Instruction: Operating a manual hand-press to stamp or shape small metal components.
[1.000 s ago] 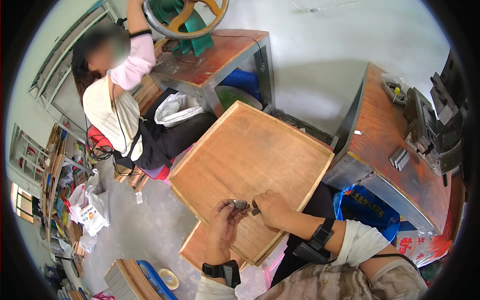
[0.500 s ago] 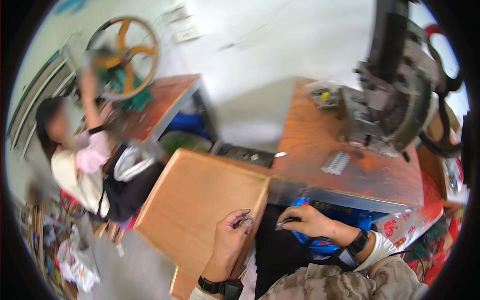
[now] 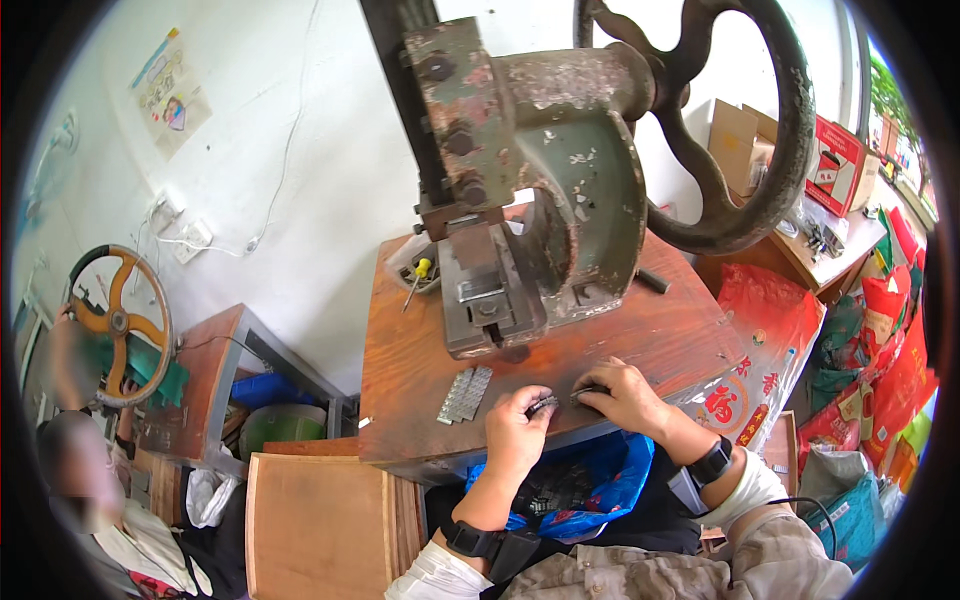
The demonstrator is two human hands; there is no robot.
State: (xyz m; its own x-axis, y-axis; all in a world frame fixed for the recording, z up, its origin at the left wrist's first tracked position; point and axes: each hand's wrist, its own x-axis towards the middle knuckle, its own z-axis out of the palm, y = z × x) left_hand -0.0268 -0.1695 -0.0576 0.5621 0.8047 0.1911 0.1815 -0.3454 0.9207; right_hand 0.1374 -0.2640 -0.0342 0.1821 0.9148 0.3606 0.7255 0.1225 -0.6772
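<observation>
My left hand (image 3: 516, 432) is closed in a pinch on a small dark metal piece (image 3: 543, 405), just over the front edge of the wooden bench (image 3: 400, 350). A short way to its right, my right hand (image 3: 625, 398) pinches another thin dark metal piece (image 3: 590, 391); its exact kind is too small to make out. Below both hands, an opened blue plastic bag (image 3: 628, 478) holds many small dark metal parts (image 3: 560, 488). Beside my left hand, silvery ridged metal strips (image 3: 465, 394) lie on the bench. Beyond them stands a green hand press (image 3: 590, 190).
A large handwheel (image 3: 795, 120) juts from the press's right side. A yellow-handled screwdriver (image 3: 423, 268) rests in a tray behind. Wooden boards (image 3: 320, 525) stand left of my lap. A co-worker (image 3: 100, 500) sits at another wheel at far left. Red bags (image 3: 765, 320) lie right.
My view has swung right, bringing the press to the middle and the co-worker to the far left edge. Both hands have gone from beside the wooden board to the bench's front edge, still pinching.
</observation>
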